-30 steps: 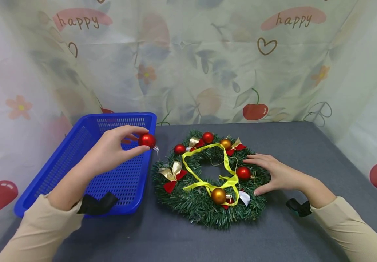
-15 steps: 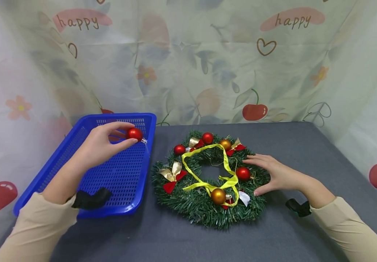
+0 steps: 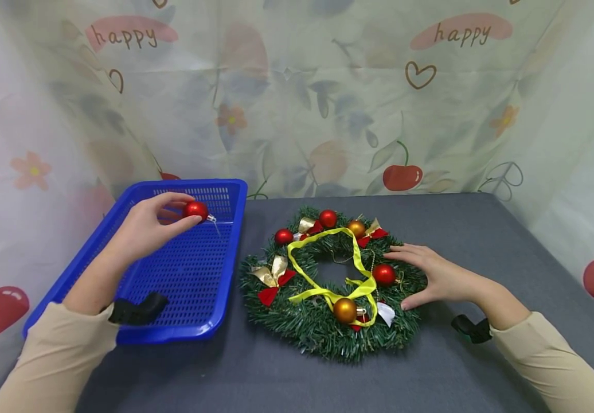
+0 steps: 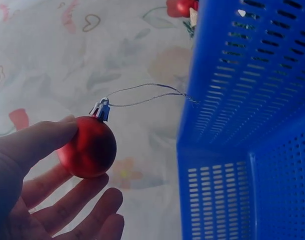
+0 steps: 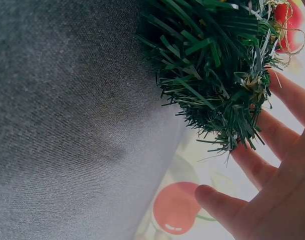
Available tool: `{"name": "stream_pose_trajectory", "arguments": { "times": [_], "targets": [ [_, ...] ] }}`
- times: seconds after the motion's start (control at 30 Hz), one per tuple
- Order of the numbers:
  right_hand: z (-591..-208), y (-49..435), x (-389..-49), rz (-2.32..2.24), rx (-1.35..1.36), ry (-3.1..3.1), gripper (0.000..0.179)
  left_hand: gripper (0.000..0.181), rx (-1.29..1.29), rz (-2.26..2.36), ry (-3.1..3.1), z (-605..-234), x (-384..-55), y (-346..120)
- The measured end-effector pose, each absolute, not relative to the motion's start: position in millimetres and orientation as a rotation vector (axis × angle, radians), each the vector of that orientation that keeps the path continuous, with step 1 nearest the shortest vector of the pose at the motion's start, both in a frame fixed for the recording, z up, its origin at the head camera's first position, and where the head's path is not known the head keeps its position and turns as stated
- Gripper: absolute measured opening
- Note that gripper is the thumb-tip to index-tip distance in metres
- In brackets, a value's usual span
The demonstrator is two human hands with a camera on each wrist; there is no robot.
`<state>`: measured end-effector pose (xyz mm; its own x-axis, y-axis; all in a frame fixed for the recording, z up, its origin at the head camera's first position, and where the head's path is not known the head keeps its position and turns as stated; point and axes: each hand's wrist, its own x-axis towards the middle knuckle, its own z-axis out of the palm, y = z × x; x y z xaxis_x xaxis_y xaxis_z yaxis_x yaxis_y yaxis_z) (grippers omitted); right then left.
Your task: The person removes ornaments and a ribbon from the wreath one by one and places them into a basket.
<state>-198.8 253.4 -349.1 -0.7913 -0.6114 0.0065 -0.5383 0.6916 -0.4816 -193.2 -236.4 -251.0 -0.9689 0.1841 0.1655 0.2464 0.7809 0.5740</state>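
In the head view my left hand (image 3: 144, 226) pinches a red bauble (image 3: 195, 211) between thumb and fingers, over the blue basket (image 3: 188, 281). A silver cap and a loop of thin thread (image 4: 142, 87) stick out from the bauble in the left wrist view. On the table lies a green tinsel wreath (image 3: 317, 327) with red and gold baubles, red-and-gold bows and a yellow ribbon (image 3: 303, 296). My right hand (image 3: 433, 275) is at the wreath's right side, thumb and fingers spread apart. Its fingertips meet the green tinsel in the right wrist view.
The grey-covered table (image 3: 457, 223) extends behind and to the right of the wreath. A printed curtain (image 3: 286, 115) hangs around the back and sides. The basket's near wall stands close to the front left, left of the wreath.
My left hand has moved left with the red bauble, from above the basket's right rim to over its inside. My right hand and the wreath have stayed in place.
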Motion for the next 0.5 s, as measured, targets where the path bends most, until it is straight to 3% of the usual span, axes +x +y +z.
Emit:
{"name": "stream_pose_trajectory", "arguments": {
  "times": [0.5],
  "targets": [
    [-350.3, 253.9, -199.0, -0.707, -0.943, 2.749, 0.084, 0.054, -0.288, -0.951, -2.925, -266.0, -204.7, -248.8]
  ]
}}
